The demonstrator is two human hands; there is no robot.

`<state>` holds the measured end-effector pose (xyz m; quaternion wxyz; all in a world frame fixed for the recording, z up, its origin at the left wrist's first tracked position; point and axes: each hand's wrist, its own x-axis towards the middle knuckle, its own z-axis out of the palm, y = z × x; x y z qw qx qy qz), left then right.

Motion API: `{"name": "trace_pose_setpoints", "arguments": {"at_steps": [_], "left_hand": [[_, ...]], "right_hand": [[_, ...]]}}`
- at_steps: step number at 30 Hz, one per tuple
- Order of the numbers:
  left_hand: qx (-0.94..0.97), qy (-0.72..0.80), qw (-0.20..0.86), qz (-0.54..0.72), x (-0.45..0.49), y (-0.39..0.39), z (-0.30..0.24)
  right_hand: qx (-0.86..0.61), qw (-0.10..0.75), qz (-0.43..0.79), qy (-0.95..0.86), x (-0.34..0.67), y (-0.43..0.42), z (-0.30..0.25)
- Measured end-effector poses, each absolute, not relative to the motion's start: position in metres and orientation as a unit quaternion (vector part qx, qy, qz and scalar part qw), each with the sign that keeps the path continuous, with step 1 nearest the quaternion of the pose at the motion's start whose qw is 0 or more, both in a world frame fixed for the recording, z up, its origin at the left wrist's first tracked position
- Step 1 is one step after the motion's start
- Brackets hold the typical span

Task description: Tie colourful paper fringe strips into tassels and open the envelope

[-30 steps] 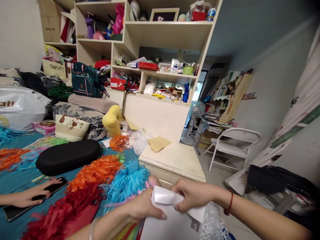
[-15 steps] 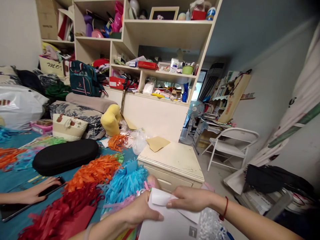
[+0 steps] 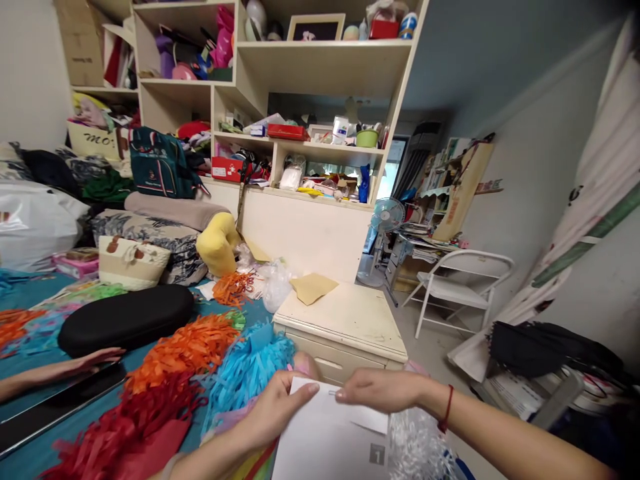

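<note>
Low in the middle of the view I hold a white sheet of paper [image 3: 330, 440] with a grey square marked 1 near its lower right corner. My left hand [image 3: 277, 410] pinches its top edge from the left. My right hand [image 3: 383, 390], with a red string on the wrist, pinches the same edge from the right. Their fingertips almost meet over the sheet, which now lies flat. Shredded white plastic [image 3: 417, 447] sits under my right forearm. Blue paper fringe [image 3: 250, 363] lies just behind my left hand.
Orange fringe [image 3: 193, 343] and red fringe [image 3: 145, 420] cover the teal bed. Another person's hand [image 3: 87, 363] rests by a dark tablet [image 3: 45, 410] at left, near a black case [image 3: 125, 319]. A cream cabinet [image 3: 345, 320] stands ahead, cluttered shelves [image 3: 300, 133] behind, a folding chair [image 3: 465, 290] right.
The folded-over top flap of the white sheet has been flattened out. My hands slid along its top edge toward each other. The other person's hand lifted slightly off the tablet.
</note>
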<state>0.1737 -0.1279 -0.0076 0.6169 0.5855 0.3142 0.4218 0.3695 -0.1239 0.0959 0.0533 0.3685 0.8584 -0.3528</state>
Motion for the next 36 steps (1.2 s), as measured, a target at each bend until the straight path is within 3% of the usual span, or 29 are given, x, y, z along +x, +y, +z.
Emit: {"name": "trace_pose_setpoints", "arguments": {"at_steps": [6, 11, 14, 20, 26, 33, 36], "left_hand": [[0.649, 0.342, 0.556, 0.392, 0.163, -0.121, 0.009], [0.736, 0.309, 0.483, 0.361, 0.151, -0.119, 0.037], [0.795, 0.271, 0.445, 0.310, 0.147, -0.121, 0.056], [0.930, 0.195, 0.223, 0.217, 0.145, -0.127, 0.070], [0.901, 0.166, 0.338, 0.214, 0.133, -0.120, 0.062], [0.878, 0.286, 0.342, 0.172, 0.121, -0.107, 0.073], [0.876, 0.330, 0.298, 0.188, 0.117, -0.096, 0.092]], "right_hand": [[0.399, 0.012, -0.314, 0.861, 0.369, -0.131, 0.098], [0.396, 0.046, -0.379, 0.835, 0.379, -0.134, 0.102], [0.408, -0.001, -0.352, 0.842, 0.378, -0.140, 0.101], [0.386, -0.056, -0.380, 0.839, 0.380, -0.148, 0.092], [0.359, -0.138, -0.364, 0.848, 0.384, -0.149, 0.079], [0.386, -0.222, -0.359, 0.820, 0.371, -0.127, 0.075], [0.423, -0.263, -0.363, 0.787, 0.367, -0.117, 0.090]]}}
